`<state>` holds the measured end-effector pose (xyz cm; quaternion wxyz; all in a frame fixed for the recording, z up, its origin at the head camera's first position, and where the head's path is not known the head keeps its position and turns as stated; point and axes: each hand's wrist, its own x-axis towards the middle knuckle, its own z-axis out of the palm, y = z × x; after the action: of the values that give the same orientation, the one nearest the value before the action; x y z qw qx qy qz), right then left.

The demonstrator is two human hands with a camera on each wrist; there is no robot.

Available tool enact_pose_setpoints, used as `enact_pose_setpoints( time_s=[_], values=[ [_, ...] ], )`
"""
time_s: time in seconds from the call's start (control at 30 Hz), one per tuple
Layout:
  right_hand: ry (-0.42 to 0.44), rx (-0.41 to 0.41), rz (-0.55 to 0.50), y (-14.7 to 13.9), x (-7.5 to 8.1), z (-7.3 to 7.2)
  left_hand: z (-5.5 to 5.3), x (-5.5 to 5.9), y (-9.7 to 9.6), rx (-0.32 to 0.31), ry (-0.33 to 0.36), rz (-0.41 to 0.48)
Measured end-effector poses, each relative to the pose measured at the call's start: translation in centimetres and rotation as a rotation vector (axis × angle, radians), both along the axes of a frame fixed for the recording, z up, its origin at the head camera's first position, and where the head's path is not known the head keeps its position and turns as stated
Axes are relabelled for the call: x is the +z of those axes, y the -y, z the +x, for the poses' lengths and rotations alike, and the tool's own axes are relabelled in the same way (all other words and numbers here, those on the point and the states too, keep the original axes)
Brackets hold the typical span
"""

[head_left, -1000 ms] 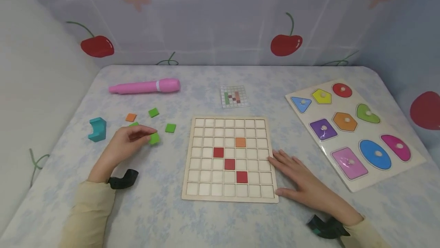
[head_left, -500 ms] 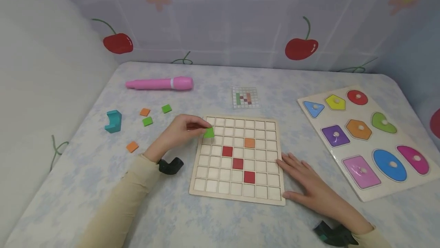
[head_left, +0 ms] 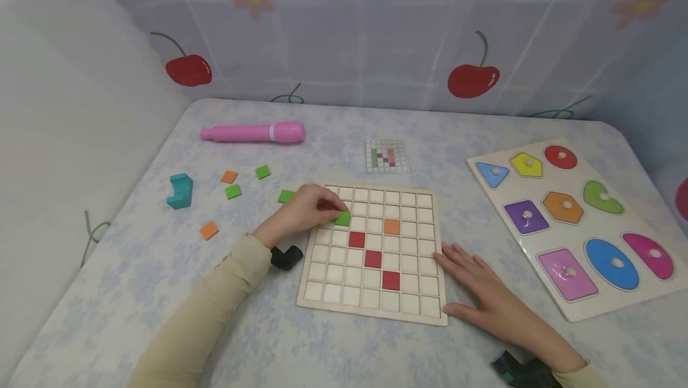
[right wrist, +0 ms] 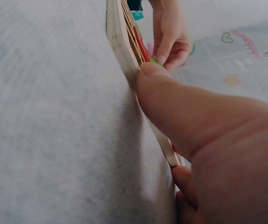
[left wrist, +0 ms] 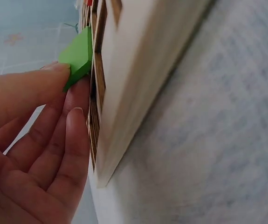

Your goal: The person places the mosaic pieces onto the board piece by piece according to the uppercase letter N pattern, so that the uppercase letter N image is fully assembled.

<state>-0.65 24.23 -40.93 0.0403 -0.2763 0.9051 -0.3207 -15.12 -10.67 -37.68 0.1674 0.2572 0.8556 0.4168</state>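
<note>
A wooden grid board lies mid-table, with several red tiles and an orange tile set in its cells. Between thumb and fingers my left hand pinches a green square tile over the upper left cells. In the left wrist view that green tile is tilted, its lower edge right at the grid. My right hand lies with fingers extended along the board's right edge; in the right wrist view its thumb touches the rim.
Loose green tiles and orange tiles lie left of the board. Further left stands a teal block; a pink pen-shaped object lies behind. A small pattern card sits beyond the board, and a knobbed shape puzzle at right.
My left hand has carried the green tile rightward from the loose tiles onto the board's upper left area. The right hand stays at the board's edge. The head view has shifted slightly.
</note>
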Motion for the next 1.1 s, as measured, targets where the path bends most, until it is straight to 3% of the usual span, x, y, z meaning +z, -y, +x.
enact_pose_setpoints(
  time_s=[0.27, 0.4, 0.5, 0.6, 0.7, 0.83, 0.97, 1.03, 1.1],
  values=[
    [0.015, -0.006, 0.002, 0.0, 0.2, 0.2, 0.4, -0.1, -0.1, -0.06, -0.141, -0.046],
    [0.047, -0.021, 0.015, 0.0, 0.2, 0.2, 0.4, -0.4, 0.0, -0.038, -0.163, -0.066],
    [0.078, -0.037, 0.031, 0.0, 0.1, 0.2, 0.5, -0.4, 0.4, -0.017, -0.163, -0.025],
    [0.09, -0.045, 0.035, 0.1, 0.1, 0.3, 0.7, 0.3, 1.5, 0.003, -0.146, 0.028],
    [0.083, -0.044, 0.03, 0.2, 0.1, 0.4, 0.7, 1.2, 4.4, 0.044, -0.151, 0.057],
    [0.07, -0.04, 0.021, 0.4, 0.1, 0.4, 0.8, 2.0, 10.1, 0.191, -0.174, 0.033],
    [0.088, -0.052, 0.032, 0.3, 0.1, 0.4, 1.3, 2.2, 15.1, 0.376, -0.094, -0.026],
    [0.098, -0.059, 0.043, 0.3, 0.1, 0.4, 1.4, 1.9, 16.7, 0.429, -0.042, -0.063],
    [0.1, -0.062, 0.049, 0.3, 0.1, 0.3, 1.3, 1.4, 17.6, 0.442, -0.027, -0.128]
  ],
)
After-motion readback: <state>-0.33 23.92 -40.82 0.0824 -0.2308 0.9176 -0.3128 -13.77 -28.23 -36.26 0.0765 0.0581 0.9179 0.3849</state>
